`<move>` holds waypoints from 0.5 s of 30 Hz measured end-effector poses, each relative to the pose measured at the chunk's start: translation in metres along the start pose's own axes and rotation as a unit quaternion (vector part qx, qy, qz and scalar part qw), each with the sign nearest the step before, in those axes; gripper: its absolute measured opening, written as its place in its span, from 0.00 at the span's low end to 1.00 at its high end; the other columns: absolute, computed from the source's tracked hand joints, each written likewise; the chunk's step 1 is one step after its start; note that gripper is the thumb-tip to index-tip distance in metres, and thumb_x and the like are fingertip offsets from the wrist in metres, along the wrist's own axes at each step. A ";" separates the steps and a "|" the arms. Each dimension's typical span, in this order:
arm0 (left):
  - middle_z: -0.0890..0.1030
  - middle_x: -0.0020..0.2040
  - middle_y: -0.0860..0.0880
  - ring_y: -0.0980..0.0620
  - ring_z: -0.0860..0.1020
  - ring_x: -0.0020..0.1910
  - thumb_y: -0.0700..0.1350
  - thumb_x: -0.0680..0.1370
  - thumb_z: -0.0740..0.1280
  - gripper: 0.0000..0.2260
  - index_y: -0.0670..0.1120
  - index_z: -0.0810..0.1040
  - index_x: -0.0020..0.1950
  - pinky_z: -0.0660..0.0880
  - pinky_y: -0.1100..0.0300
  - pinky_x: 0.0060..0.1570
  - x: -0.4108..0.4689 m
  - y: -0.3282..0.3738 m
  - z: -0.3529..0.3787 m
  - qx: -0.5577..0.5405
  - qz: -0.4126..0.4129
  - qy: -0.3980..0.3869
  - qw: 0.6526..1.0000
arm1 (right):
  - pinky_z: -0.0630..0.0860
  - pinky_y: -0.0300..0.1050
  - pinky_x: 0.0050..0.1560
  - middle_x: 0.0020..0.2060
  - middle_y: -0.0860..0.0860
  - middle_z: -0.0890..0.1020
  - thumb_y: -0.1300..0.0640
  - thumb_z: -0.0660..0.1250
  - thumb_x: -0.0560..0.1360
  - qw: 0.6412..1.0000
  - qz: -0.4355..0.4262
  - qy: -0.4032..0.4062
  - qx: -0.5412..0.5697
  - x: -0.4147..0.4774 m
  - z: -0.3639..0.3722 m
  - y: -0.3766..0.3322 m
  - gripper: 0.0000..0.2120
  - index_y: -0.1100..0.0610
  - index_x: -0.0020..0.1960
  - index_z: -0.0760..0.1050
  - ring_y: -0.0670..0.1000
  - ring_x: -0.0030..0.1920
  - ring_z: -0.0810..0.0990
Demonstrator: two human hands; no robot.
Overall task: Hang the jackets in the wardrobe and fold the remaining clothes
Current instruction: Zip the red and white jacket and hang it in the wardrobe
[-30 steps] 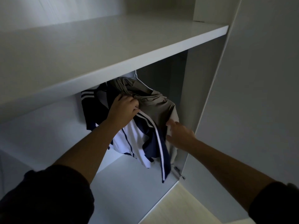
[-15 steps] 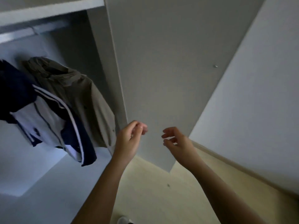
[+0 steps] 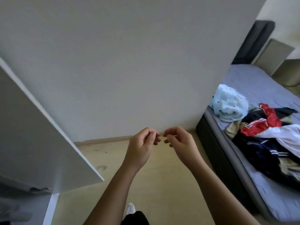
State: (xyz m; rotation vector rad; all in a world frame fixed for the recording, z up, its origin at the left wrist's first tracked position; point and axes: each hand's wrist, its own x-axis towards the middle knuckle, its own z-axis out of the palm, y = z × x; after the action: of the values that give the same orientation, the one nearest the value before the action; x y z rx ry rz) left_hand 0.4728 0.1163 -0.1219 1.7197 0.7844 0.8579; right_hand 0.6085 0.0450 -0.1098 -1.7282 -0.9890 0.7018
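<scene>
My left hand (image 3: 142,143) and my right hand (image 3: 180,140) hang side by side in mid-air in front of a white wall, fingers loosely curled, holding nothing. A heap of clothes (image 3: 267,135) lies on the bed at the right: a light blue patterned garment (image 3: 228,103), a red and white jacket (image 3: 263,122), a navy jacket with white stripes (image 3: 266,155) and beige pieces. The heap is well to the right of my right hand. The open wardrobe door (image 3: 40,135) stands at the left. The hung jackets are out of view.
The bed (image 3: 253,80) has a lilac-grey sheet and a dark frame (image 3: 215,151) along its near side, with a dark headboard (image 3: 254,41) at the back. Pale wooden floor (image 3: 105,159) runs between wardrobe and bed. A white shoe (image 3: 130,209) shows below my arms.
Both hands have let go of the hung jackets and drawn back out of the wardrobe. My view has swung right, from the wardrobe interior to the wall and the bed.
</scene>
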 end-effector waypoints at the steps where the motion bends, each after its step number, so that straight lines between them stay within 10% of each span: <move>1: 0.83 0.39 0.54 0.56 0.81 0.40 0.42 0.81 0.61 0.10 0.50 0.79 0.44 0.77 0.65 0.43 0.011 0.003 0.018 -0.001 0.010 -0.020 1.000 | 0.77 0.39 0.42 0.42 0.46 0.82 0.63 0.62 0.76 1.000 0.010 0.025 0.005 0.001 -0.018 0.008 0.10 0.50 0.47 0.76 0.42 0.40 0.81; 10: 0.82 0.38 0.54 0.56 0.81 0.38 0.46 0.80 0.59 0.10 0.49 0.79 0.44 0.78 0.61 0.42 0.125 0.005 0.199 -0.009 0.047 -0.172 0.984 | 0.78 0.50 0.44 0.40 0.49 0.83 0.65 0.62 0.76 0.979 0.080 0.187 0.033 0.054 -0.171 0.092 0.11 0.51 0.44 0.78 0.47 0.40 0.82; 15: 0.82 0.37 0.51 0.53 0.81 0.37 0.47 0.78 0.60 0.10 0.50 0.79 0.43 0.78 0.58 0.42 0.220 0.003 0.311 -0.041 0.028 -0.215 0.975 | 0.76 0.41 0.41 0.38 0.48 0.84 0.67 0.62 0.75 0.965 0.108 0.234 0.037 0.124 -0.268 0.138 0.13 0.51 0.42 0.78 0.50 0.39 0.82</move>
State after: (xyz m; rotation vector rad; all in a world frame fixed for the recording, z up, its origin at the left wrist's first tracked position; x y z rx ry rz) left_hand 0.8513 0.1438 -0.1515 1.7745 0.4053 0.5163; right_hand 0.9297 0.0026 -0.1477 -1.8361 -0.4480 0.4240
